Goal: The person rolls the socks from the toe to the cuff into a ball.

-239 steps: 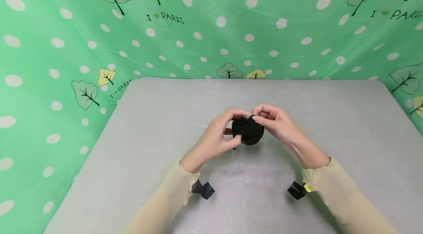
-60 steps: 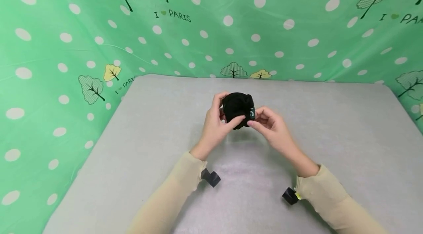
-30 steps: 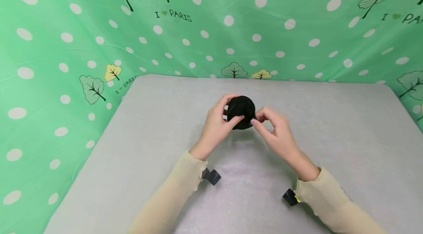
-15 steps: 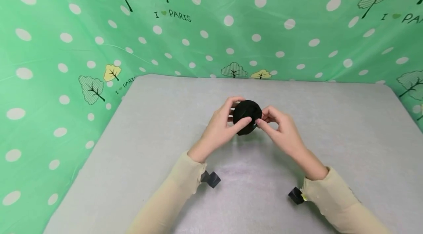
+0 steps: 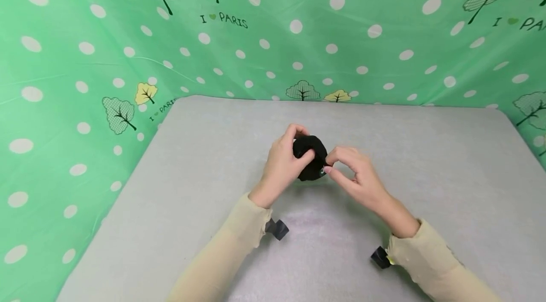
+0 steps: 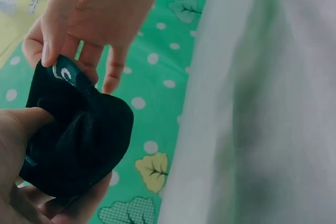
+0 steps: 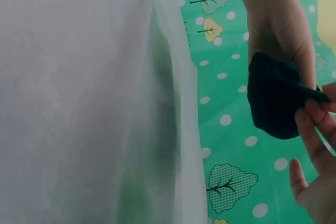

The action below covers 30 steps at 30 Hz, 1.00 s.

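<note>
A small black knit bundle (image 5: 318,150), rounded and sock-like, is held above the grey table. My left hand (image 5: 280,162) grips it from the left, thumb pressed into a hollow in its folds and fingers behind. At its right edge my right hand (image 5: 360,176) pinches the cloth between thumb and forefinger, drawing out a corner. Close up in the left wrist view, the black bundle (image 6: 86,140) has pale lettering (image 6: 64,73) on its rim beside the right thumb. In the right wrist view the black bundle (image 7: 270,98) tapers towards the pinching fingertips.
The grey table (image 5: 204,150) reaches a green dotted curtain (image 5: 264,8) printed with trees, at the back and the sides. Small black camera mounts (image 5: 279,229) hang by the sleeve cuffs.
The bundle has been turned about between my hands; over the last half second it shifts slightly left and down. My left thumb now sits deeper in its folds, and pale lettering shows by the right thumb.
</note>
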Each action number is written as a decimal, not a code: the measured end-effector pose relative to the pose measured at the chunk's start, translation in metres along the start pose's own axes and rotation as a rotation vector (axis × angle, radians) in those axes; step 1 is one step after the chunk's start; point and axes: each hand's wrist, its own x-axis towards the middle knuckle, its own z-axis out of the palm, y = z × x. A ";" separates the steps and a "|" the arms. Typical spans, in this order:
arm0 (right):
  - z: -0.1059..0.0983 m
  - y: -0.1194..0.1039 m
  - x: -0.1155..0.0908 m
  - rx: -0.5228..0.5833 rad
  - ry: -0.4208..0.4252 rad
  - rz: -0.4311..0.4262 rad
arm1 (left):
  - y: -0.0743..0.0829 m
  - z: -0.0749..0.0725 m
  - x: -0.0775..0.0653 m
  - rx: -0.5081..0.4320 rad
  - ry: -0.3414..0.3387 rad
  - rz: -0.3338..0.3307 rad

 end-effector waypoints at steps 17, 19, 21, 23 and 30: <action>-0.003 0.003 0.001 -0.007 0.002 0.489 | -0.007 -0.001 0.000 -0.396 -0.247 -0.080; -0.002 0.003 -0.001 -0.052 -0.030 0.463 | -0.007 0.000 0.001 -0.329 -0.198 -0.053; 0.000 0.004 -0.002 -0.056 -0.033 0.414 | -0.007 0.000 0.001 -0.250 -0.152 -0.020; 0.002 0.004 -0.003 -0.056 -0.027 0.347 | -0.007 0.001 0.002 -0.161 -0.112 0.014; 0.005 0.002 -0.006 -0.005 -0.033 0.241 | -0.012 0.007 0.002 0.039 -0.031 0.020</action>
